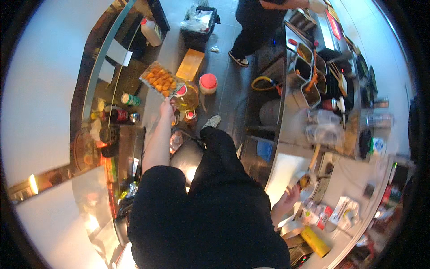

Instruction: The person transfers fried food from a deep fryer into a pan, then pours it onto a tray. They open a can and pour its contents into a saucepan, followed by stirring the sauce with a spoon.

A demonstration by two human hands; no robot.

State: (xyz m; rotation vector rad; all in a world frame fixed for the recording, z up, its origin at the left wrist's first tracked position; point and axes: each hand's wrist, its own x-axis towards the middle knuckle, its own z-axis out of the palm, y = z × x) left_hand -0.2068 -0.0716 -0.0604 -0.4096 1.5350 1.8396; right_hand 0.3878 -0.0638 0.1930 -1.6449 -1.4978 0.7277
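Note:
My left hand (167, 109) grips the near corner of a shallow tray (178, 91). Golden-brown fried pieces (159, 80) are spread over it, and the tray is held out over the floor beside the left-hand counter. At the right, my right hand (287, 199) hangs by the counter edge with loosely curled fingers and nothing visible in them. Just beyond its fingertips is a pale bowl (310, 185) with dark contents, blurred; whether the fingers touch it is not clear. A wooden handle (314, 156) extends from near the bowl.
Floor items ahead: a large oil bottle (188, 99), a red-lidded tub (208, 84), a cardboard box (190, 65) and a black bin (198, 28). Another person (255, 27) stands at the right counter. Metal containers (310, 94) and a yellow roll (315, 241) are on that side.

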